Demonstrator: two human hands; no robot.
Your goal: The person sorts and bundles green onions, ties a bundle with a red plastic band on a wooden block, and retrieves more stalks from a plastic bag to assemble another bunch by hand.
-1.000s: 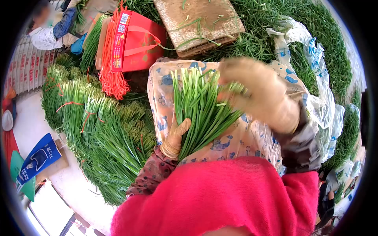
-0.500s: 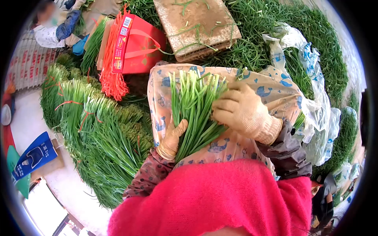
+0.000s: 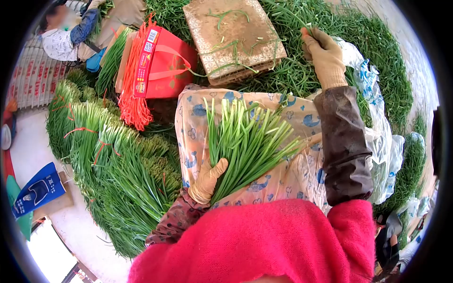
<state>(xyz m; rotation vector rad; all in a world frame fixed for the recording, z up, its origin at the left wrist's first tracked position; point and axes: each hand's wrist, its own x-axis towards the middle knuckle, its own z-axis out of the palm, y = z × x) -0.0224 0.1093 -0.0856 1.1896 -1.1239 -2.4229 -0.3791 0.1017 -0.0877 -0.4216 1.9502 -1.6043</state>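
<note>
My left hand [image 3: 207, 181], in a pale glove, is closed round the lower part of a bunch of garlic chives [image 3: 243, 141], its thumb lying across the front. The cut pale ends point up and fan out to the right over a patterned plastic sheet [image 3: 193, 122] on my lap. Stretched forward, my gloved right hand [image 3: 324, 54] pinches the pale end of a garlic chive stalk [image 3: 295, 16] above the loose green heap. The stalk's far part runs up and left into the heap.
Bundles of chives tied with red bands [image 3: 108, 151] line the left. A red box [image 3: 167, 66] with red ties hanging on it stands ahead, beside a dirty tiled board [image 3: 236, 35]. Loose chives [image 3: 377, 42] and crumpled plastic [image 3: 377, 127] lie right. Another person [image 3: 66, 37] sits far left.
My right hand has left the bunch and reached forward and right to the heap, where it pinches a stalk. The bunch in my left hand has fanned out to the right.
</note>
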